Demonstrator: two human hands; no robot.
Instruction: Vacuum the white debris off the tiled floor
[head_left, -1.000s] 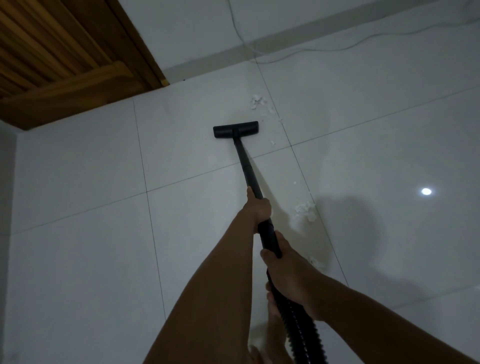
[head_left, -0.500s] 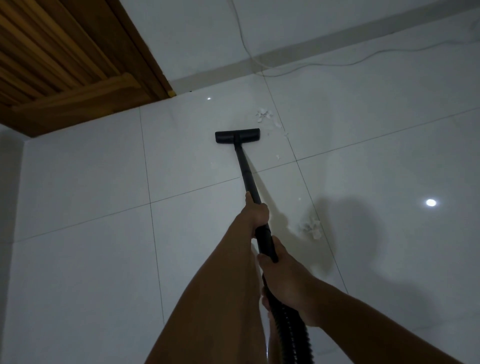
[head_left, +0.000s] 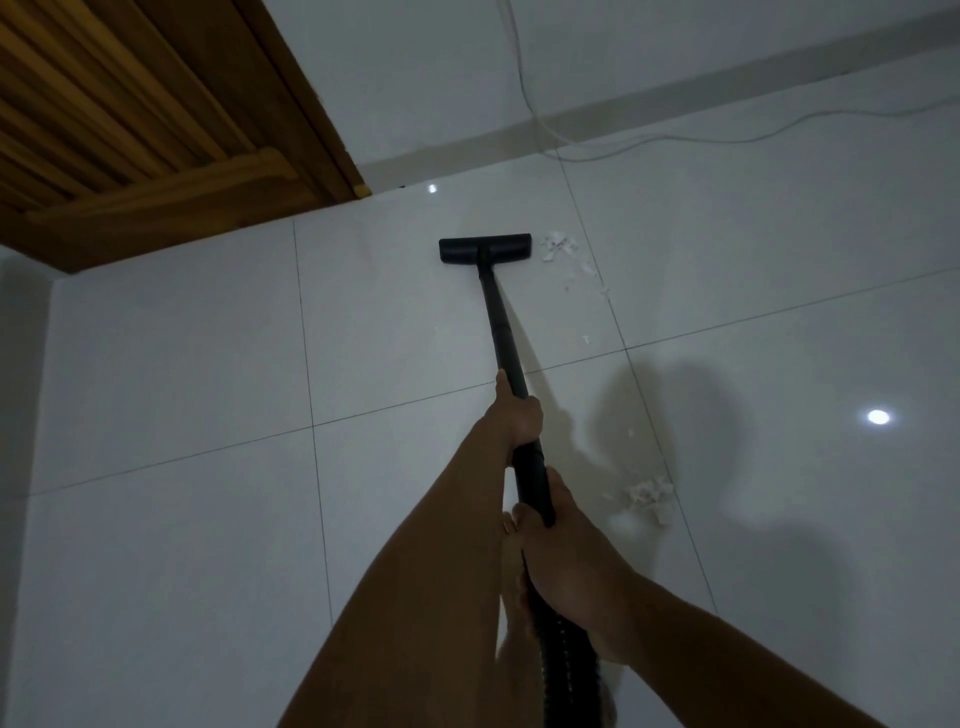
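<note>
Both hands are wrapped round the black wand (head_left: 500, 332). The left hand (head_left: 515, 418) is further down the tube toward the floor, fingers curled tight round it. The right hand (head_left: 569, 564) is nearer the body, gripping where the wand meets the ribbed hose (head_left: 566, 660). The floor head (head_left: 485, 248) sits flat on the tiled floor (head_left: 182, 364), w/ the far debris pile (head_left: 558, 248) just beside its right end, not under it. A thin trail of scraps (head_left: 588, 270) runs back from there along the grout line, w/ one lone bit (head_left: 587, 340) nearer. A second pile (head_left: 648, 493) lies right of the hands.

To do this step well, I'd slide the head sideways to the right so its mouth covers the far pile, flat to the tile (tilting it prob. just shoves scraps about). Then draw back slowly along the trail. The bits look light and may scatter, so no fast jabs. Mind the white cable (head_left: 675, 139) by the wall, which looks near enough to snag.
</note>
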